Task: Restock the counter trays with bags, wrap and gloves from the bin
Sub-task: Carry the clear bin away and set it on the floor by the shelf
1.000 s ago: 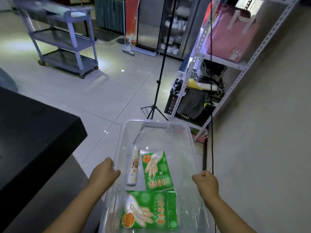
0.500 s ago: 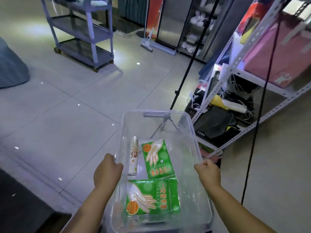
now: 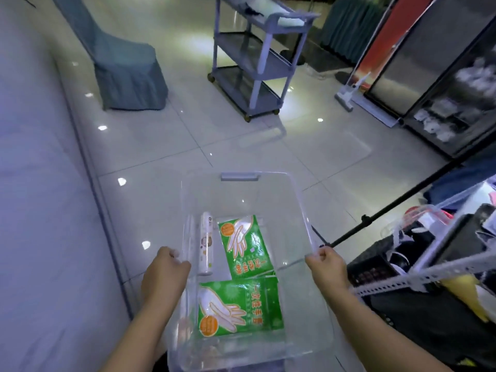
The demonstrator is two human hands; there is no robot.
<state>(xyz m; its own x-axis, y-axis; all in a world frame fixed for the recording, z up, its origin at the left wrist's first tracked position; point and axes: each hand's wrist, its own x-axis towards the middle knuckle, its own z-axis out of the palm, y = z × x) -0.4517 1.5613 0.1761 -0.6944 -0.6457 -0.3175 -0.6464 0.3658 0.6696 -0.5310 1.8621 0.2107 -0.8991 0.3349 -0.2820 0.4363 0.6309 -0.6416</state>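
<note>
I carry a clear plastic bin (image 3: 300, 200) in front of me above the tiled floor. My left hand (image 3: 165, 275) grips its left rim and my right hand (image 3: 326, 267) grips its right rim. Inside lie two green glove packets, one (image 3: 243, 245) further from me and one (image 3: 240, 307) nearer, with a white roll of wrap (image 3: 206, 247) along the left wall. No counter trays are in view.
A pale wall (image 3: 35, 210) runs along my left. Ahead stand a chair in a grey-blue cover (image 3: 126, 68) and a grey three-tier cart (image 3: 260, 57). On the right are a black tripod leg (image 3: 397, 205), a metal shelf rack (image 3: 442, 264) and a glass-door cabinet (image 3: 451, 103).
The view has swung left with the bin: the black counter at left is gone, the shelf rack slid to the right edge, and the wall and covered chair came into view.
</note>
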